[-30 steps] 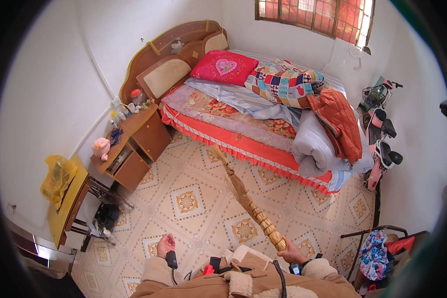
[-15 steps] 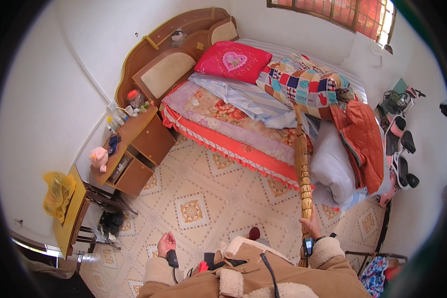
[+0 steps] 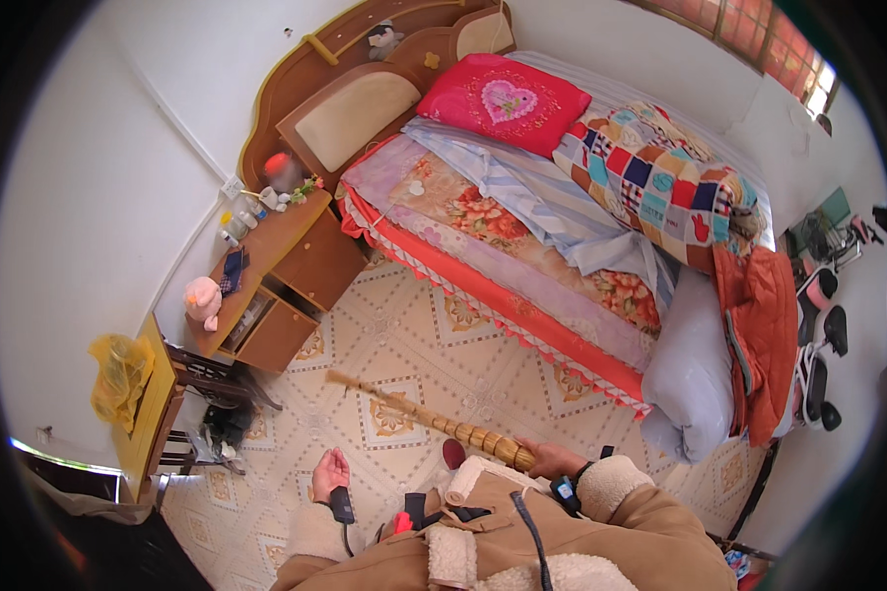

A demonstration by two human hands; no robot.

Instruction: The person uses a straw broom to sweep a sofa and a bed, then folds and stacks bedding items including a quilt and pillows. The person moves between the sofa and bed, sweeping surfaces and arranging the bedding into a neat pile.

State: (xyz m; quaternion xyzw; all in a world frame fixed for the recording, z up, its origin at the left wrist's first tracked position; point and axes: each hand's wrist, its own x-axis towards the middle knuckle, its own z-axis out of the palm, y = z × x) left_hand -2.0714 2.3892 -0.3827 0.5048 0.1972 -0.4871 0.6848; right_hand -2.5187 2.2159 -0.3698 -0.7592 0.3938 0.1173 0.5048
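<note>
My right hand (image 3: pixel 554 460) is wrapped round the thick bound end of a straw hand broom (image 3: pixel 445 425). The broom stretches out to the left above the tiled floor, its thin tip pointing toward the desk side. My left hand (image 3: pixel 330 476) hangs apart from it at the lower left, palm up, fingers loosely bent with nothing in them. Beyond the broom stands the bed (image 3: pixel 503 307), with a flowered mattress cover and a red ruffled edge. On it lie a red pillow (image 3: pixel 542 123), a patchwork quilt (image 3: pixel 650 182), a rolled pale grey bundle (image 3: pixel 682 364) and an orange-red jacket (image 3: pixel 762 340).
A brown desk (image 3: pixel 296 231) by the headboard carries a pink plush toy (image 3: pixel 203 297), bottles and a red-lidded jar. A yellow table (image 3: pixel 140 424) with a yellow plastic bag and a dark chair stands at the left. A pink scooter (image 3: pixel 816 345) leans along the right wall.
The broom has swung from pointing forward over the bed's near end to lying across in front of me, tip to the left. My right hand moved left with it; my view shifted slightly.
</note>
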